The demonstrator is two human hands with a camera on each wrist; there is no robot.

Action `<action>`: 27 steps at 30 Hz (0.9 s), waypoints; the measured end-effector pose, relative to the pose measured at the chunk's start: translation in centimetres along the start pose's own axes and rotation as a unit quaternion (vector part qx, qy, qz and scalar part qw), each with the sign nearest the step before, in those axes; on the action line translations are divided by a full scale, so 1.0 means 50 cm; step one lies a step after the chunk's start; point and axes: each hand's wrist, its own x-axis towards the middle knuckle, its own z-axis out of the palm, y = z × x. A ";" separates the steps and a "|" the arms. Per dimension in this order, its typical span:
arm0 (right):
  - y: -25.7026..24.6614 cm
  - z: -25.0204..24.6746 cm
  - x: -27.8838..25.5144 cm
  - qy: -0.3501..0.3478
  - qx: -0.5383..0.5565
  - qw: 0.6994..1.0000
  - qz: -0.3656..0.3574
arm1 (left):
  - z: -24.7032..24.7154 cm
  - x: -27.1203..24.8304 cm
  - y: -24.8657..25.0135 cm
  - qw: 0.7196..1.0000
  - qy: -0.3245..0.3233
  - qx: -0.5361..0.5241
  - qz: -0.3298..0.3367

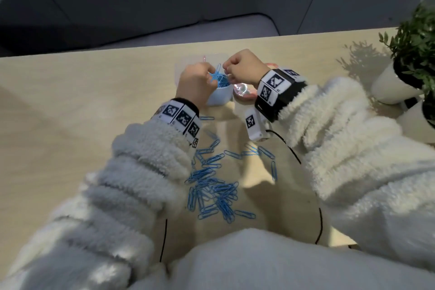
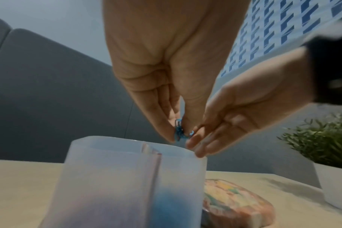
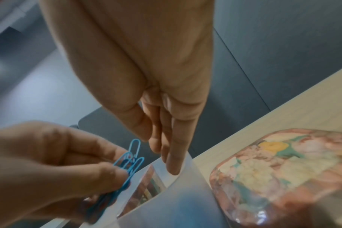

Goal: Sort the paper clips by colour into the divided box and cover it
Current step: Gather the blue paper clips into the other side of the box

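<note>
Your left hand point(image 1: 195, 82) is pinching tangled blue clips point(image 3: 127, 163) over the divided box point(image 2: 127, 177); your right hand point(image 1: 242, 68), fingers straight, is teasing them. Snagged clips risk dropping outside the blue compartment.

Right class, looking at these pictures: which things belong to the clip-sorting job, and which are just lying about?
Job: blue paper clips, divided box, floral lid, bunch of clips pinched in left hand, right hand.

Lying about: potted plants, table.

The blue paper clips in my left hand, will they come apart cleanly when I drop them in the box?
Probably not. The paper clips look tangled in a bunch in the left hand, so they may fall clumped. They seem light and thin; some could catch on the box rim.
</note>
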 end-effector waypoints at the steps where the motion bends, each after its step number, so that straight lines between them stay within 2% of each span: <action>1: 0.008 -0.007 -0.018 0.006 0.015 1.000 -0.008 | 0.003 0.017 0.008 1.000 -0.014 0.008 -0.011; 4: 0.045 -0.022 -0.074 0.030 0.046 0.998 -0.026 | 0.016 0.056 0.028 0.996 -0.059 0.060 -0.019; 8: 0.120 -0.039 -0.147 0.020 0.067 0.998 -0.002 | 0.036 0.047 0.036 0.991 -0.081 0.101 0.021; 11: 0.192 -0.055 -0.194 0.023 0.004 1.000 0.008 | 0.034 0.019 0.024 0.991 -0.038 0.114 0.058; 14: 0.262 -0.061 -0.246 0.007 -0.077 0.996 0.042 | 0.027 -0.020 0.005 0.990 -0.010 0.069 0.123; 17: 0.320 -0.045 -0.306 -0.041 -0.120 0.989 0.072 | 0.048 -0.088 -0.038 0.981 -0.037 0.057 0.183; 19: 0.339 -0.023 -0.335 -0.071 -0.122 0.988 0.068 | 0.067 -0.129 -0.072 0.977 -0.109 0.088 0.159; 22: 0.337 0.011 -0.342 -0.061 -0.141 0.987 0.039 | 0.087 -0.154 -0.117 0.960 -0.203 0.171 0.094; 25: 0.312 0.039 -0.321 -0.043 -0.154 0.987 0.018 | 0.098 -0.167 -0.136 0.948 -0.224 0.207 0.096; 27: 0.290 0.058 -0.304 -0.037 -0.152 0.988 0.007 | 0.103 -0.177 -0.130 0.950 -0.226 0.197 0.092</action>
